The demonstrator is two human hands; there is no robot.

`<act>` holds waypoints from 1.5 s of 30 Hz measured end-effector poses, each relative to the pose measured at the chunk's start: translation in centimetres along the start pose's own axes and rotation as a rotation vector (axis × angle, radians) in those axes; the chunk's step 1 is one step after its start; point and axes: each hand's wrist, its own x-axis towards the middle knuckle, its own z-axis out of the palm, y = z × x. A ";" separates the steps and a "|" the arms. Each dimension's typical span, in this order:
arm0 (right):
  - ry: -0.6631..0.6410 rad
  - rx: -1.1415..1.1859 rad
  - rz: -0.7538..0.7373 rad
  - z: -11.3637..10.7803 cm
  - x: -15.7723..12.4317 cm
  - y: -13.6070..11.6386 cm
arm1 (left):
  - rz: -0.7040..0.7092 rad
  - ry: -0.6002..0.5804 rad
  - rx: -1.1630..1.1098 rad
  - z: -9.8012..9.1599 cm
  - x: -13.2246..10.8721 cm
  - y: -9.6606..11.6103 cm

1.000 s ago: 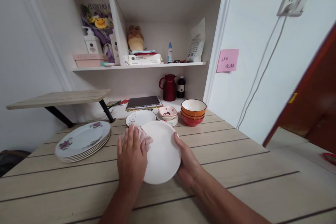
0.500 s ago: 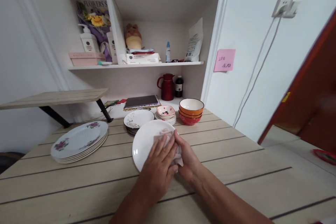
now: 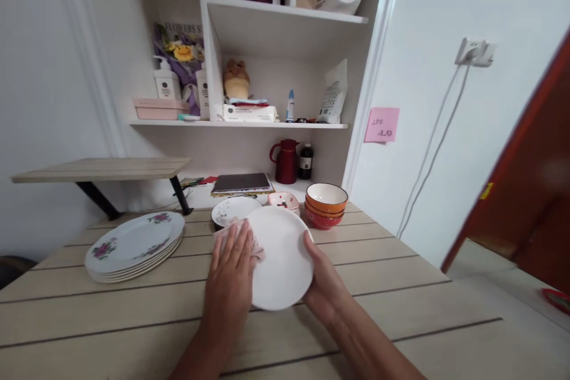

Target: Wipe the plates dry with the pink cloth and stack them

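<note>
A: What are the hands doing?
B: The right hand (image 3: 327,285) grips the white plate (image 3: 285,261) by its right edge, thumb on the front, fingers behind. The left hand (image 3: 229,282) holds a pink cloth (image 3: 257,252) against the plate's left side, fingers nearly straight.

A: And where is the plate?
B: Tilted up in front of the person, over the near middle of the worktop (image 3: 133,323). I can't tell whether its lower rim touches the wood.

A: What might go wrong?
B: I'd worry about the plate twisting loose: the right hand has one side only, and a hard push from the left hand could turn it. A smooth rim would make that likelier. The cloth could also bunch and slip off the edge.

A: Anything it could knock?
B: A swing forward might chip the patterned plate (image 3: 227,209) or the small dish (image 3: 284,200) just beyond. The stacked bowls (image 3: 327,208) stand right of those; flowered plates (image 3: 138,243) lie well to the left.

A: The surface and room?
B: Pale planks with dark lines. Behind, white shelves (image 3: 240,124), a red jug (image 3: 286,161) and a laptop (image 3: 240,182); to the right, a pink note (image 3: 382,124) and a plugged-in socket (image 3: 474,52) on the wall.
</note>
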 end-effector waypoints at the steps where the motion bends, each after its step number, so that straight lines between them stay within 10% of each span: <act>1: 0.003 -0.022 0.034 0.2 -0.1 0.5 | -0.031 0.004 -0.006 -0.2 0.0 0.0; 23: -0.005 0.093 0.079 -0.6 0.5 -0.8 | 0.394 -0.312 -0.280 -1.2 -0.1 4.2; 33: 0.053 0.045 -0.033 0.2 -0.2 -0.7 | 0.055 -0.004 -0.039 -1.4 0.4 0.4; 45: 0.021 -0.048 0.088 0.4 -0.2 1.7 | -0.013 -0.047 -0.195 -0.5 -0.2 0.8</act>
